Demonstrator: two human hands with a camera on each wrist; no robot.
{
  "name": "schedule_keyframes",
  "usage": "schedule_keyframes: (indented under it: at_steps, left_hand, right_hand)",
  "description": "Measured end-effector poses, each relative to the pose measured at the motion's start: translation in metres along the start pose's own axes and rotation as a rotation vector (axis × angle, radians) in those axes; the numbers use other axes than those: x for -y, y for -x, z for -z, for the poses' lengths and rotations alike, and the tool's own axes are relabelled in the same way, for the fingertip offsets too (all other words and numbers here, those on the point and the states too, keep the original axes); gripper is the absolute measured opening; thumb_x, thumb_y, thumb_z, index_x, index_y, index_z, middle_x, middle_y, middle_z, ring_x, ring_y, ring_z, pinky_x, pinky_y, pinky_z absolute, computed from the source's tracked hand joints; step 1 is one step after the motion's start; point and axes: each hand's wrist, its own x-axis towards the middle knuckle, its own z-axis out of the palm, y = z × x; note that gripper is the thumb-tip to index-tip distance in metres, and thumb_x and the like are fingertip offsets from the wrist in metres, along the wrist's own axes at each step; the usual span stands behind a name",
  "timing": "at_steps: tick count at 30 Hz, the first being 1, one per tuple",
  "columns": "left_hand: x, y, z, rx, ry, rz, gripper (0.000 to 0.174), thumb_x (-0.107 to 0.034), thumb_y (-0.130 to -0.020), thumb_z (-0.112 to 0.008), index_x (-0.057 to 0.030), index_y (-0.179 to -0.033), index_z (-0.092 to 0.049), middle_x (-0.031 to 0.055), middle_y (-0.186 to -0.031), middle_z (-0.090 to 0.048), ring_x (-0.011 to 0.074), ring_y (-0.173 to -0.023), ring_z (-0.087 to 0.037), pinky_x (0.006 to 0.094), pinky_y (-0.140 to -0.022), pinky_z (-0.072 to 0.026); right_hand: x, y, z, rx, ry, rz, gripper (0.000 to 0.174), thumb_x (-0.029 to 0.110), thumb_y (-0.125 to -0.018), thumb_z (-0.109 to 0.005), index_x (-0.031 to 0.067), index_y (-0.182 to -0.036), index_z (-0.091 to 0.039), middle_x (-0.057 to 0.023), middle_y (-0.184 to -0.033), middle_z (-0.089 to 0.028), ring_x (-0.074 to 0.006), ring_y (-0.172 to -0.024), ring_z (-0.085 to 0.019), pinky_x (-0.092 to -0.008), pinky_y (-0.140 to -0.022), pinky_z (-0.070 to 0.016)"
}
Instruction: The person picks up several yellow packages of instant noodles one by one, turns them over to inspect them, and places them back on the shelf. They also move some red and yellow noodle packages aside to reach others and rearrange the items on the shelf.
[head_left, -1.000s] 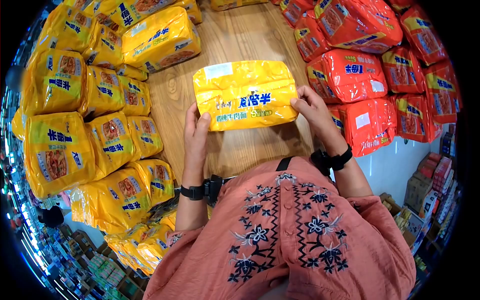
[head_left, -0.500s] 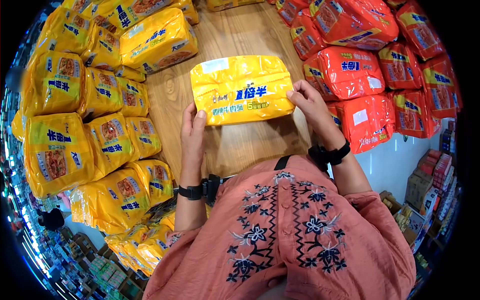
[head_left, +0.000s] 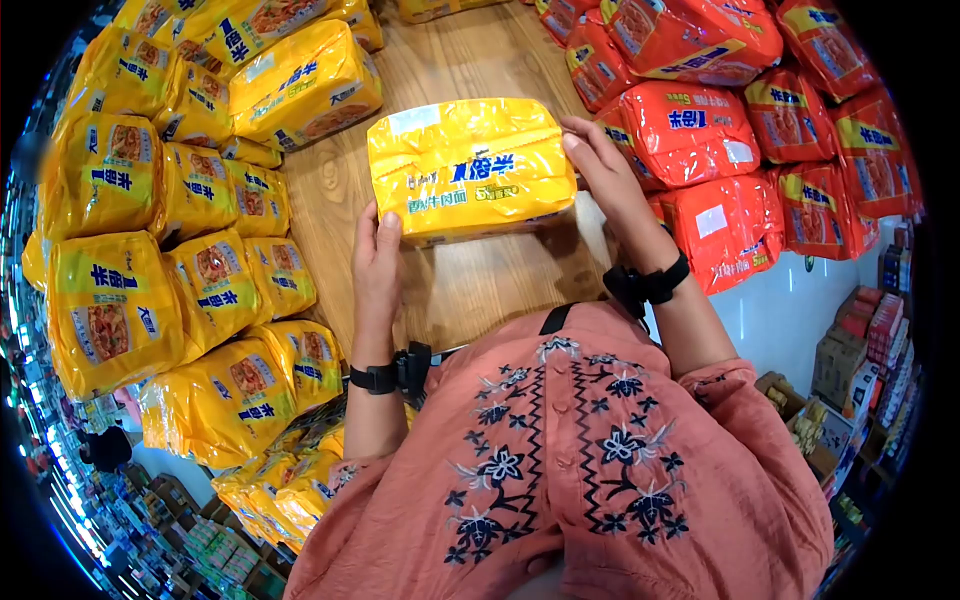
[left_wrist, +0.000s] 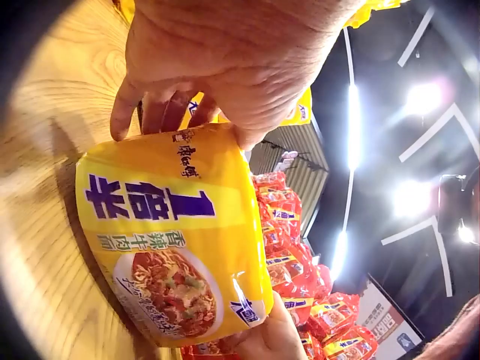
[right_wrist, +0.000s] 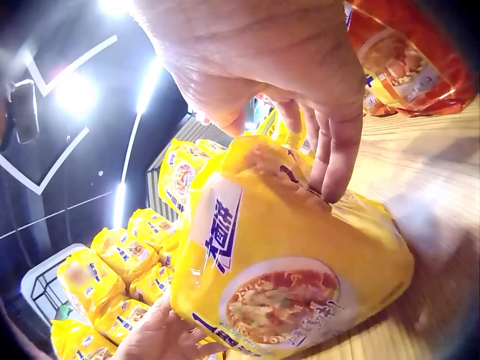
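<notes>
Both hands hold one yellow noodle multipack [head_left: 470, 165] by its two ends, over the wooden tabletop [head_left: 450, 290]. At its left end the left hand [head_left: 377, 255] has the thumb on the near top edge; in the left wrist view that hand [left_wrist: 232, 60] has its other fingers behind the pack [left_wrist: 176, 232]. The right hand [head_left: 610, 180] grips the other end near its upper corner. In the right wrist view, thumb and fingers of the right hand [right_wrist: 277, 82] spread over the pack's [right_wrist: 300, 247] end and side.
Yellow packs [head_left: 115, 310] are stacked along the left side, with another yellow pack [head_left: 305, 85] at the back left. Red packs [head_left: 685, 135] are piled on the right. Store shelves [head_left: 840, 370] stand beyond the table at the lower right.
The held pack and both hands have shifted a little left and away from the body. The right hand has moved up along its end of the pack.
</notes>
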Motion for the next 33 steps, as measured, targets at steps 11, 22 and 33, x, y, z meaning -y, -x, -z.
schedule_keyframes:
  at_steps: [11,22,33]
  left_hand:
    - [-0.004,-0.078,0.009,0.094,-0.015,-0.035,0.048,-0.037,-0.106,-0.046,0.0032,-0.129,-0.055,0.011,-0.12,-0.063,0.0167,-0.111,-0.056,0.0295,-0.099,-0.0418]
    - [-0.009,-0.051,0.007,-0.055,-0.25,-0.082,0.062,-0.054,-0.101,-0.048,-0.0026,-0.135,-0.05,0.0119,-0.131,-0.053,0.0197,-0.113,-0.053,0.0344,-0.093,-0.0447]
    - [-0.021,0.025,-0.019,0.101,0.155,0.153,0.054,-0.033,-0.104,-0.052,-0.0007,-0.144,-0.037,0.0105,-0.129,-0.056,0.0168,-0.115,-0.055,0.0311,-0.096,-0.0473]
  right_hand:
    - [-0.012,-0.015,-0.002,0.142,0.221,0.109,0.034,0.036,-0.099,-0.056,0.003,-0.095,-0.06,0.001,-0.085,-0.054,-0.0085,-0.081,-0.048,-0.026,-0.072,-0.0407]
    - [-0.028,-0.005,0.0,0.277,0.245,0.053,0.034,0.036,-0.101,-0.056,0.0055,-0.086,-0.056,0.0044,-0.08,-0.051,-0.0052,-0.076,-0.047,-0.0229,-0.07,-0.0416]
    - [-0.004,0.014,-0.03,0.327,0.423,0.4,0.025,0.026,-0.097,-0.06,0.0017,-0.092,-0.063,-0.0073,-0.096,-0.057,-0.0149,-0.089,-0.055,-0.0275,-0.076,-0.0449]
